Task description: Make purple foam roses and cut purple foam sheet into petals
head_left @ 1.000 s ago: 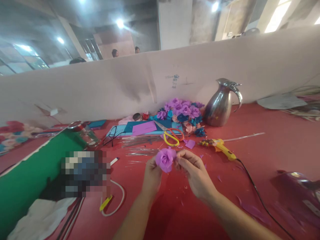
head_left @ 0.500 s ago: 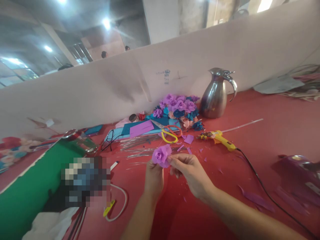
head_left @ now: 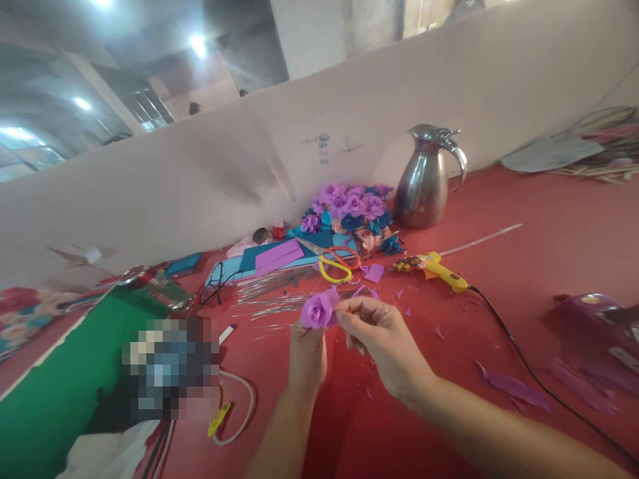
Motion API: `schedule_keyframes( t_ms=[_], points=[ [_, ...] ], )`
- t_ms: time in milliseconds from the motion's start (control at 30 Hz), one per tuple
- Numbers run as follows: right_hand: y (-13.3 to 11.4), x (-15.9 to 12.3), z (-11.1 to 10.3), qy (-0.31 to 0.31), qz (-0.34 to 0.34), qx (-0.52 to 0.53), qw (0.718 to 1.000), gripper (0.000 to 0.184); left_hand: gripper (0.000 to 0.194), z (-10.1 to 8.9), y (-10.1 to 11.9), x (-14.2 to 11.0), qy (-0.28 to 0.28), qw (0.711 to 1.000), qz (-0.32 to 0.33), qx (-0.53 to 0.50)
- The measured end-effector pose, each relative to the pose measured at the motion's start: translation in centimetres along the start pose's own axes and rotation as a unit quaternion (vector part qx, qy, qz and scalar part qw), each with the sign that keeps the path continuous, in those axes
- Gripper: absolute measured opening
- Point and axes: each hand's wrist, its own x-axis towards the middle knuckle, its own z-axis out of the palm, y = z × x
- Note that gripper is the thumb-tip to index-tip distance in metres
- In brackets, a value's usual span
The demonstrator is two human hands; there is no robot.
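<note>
Left hand (head_left: 307,356): closed under the bloom, thumb up against the base; cannot tell whether gripping a stem or only petals.
Right hand (head_left: 387,336): thumb and forefinger pinched together on a petal edge, remaining fingers curled loosely below.
Purple papery rose (head_left: 317,310): held between both hands, above the near half of the red bench (head_left: 352,432).
Petal work: apparently pinching an outer petal; next calling, probably, for light fingertips against a steady left hold.
Mid-bench: thin silvery wires (head_left: 272,286), purple paper scraps (head_left: 373,273), scissors with yellow and orange handles (head_left: 322,255); towards the right edge, a yellow glue gun (head_left: 449,274).
Far edge: heaped purple, blue and pink flowers (head_left: 352,205), beside a silver metal jug (head_left: 423,183).
Hard to make out: near edge, out of frame; shiny dark-purple object (head_left: 592,329), cut off at right; pixelated patch (head_left: 170,366) towards the left edge.
</note>
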Motion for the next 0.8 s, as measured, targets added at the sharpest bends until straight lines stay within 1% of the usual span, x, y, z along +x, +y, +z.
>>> schedule_keyframes(
  t_ms=[100,267,333,400,533,600,633,700,800],
  points=[
    [-0.07,0.14,-0.18,-0.001,-0.003,-0.004,1.000,0.020,0.009,0.23,0.13,0.10,0.000,1.000,-0.005,-0.009],
    [-0.10,0.33,-0.08,-0.042,0.036,-0.067,0.996,0.030,0.011,-0.16,-0.06,-0.08,-0.010,1.000,-0.023,0.008],
    [-0.03,0.27,0.03,-0.048,0.042,-0.068,0.996,0.028,0.012,-0.27,-0.08,-0.18,-0.010,0.999,-0.031,0.015],
    [0.10,0.17,0.05,-0.043,0.031,-0.057,0.997,0.024,0.010,-0.20,0.01,-0.20,-0.005,0.999,-0.037,0.014],
    [0.26,0.25,-0.27,-0.007,-0.014,-0.018,1.000,0.023,0.013,0.12,0.30,-0.09,-0.005,1.000,-0.020,0.008],
    [0.17,0.48,-0.48,0.019,-0.029,0.002,0.999,0.021,0.009,0.12,0.36,-0.05,-0.007,1.000,-0.010,0.012],
    [0.09,0.61,-0.55,0.021,-0.028,0.004,0.999,0.018,0.007,0.06,0.36,-0.05,-0.011,1.000,-0.008,0.018],
    [-0.06,0.83,-0.60,0.003,-0.013,-0.002,1.000,0.015,0.005,-0.14,0.32,-0.10,-0.027,0.999,0.000,0.034],
    [-0.06,0.89,-0.54,-0.029,0.003,-0.013,0.999,0.017,0.008,-0.50,0.31,-0.17,-0.054,0.997,0.021,0.060]
  ],
)
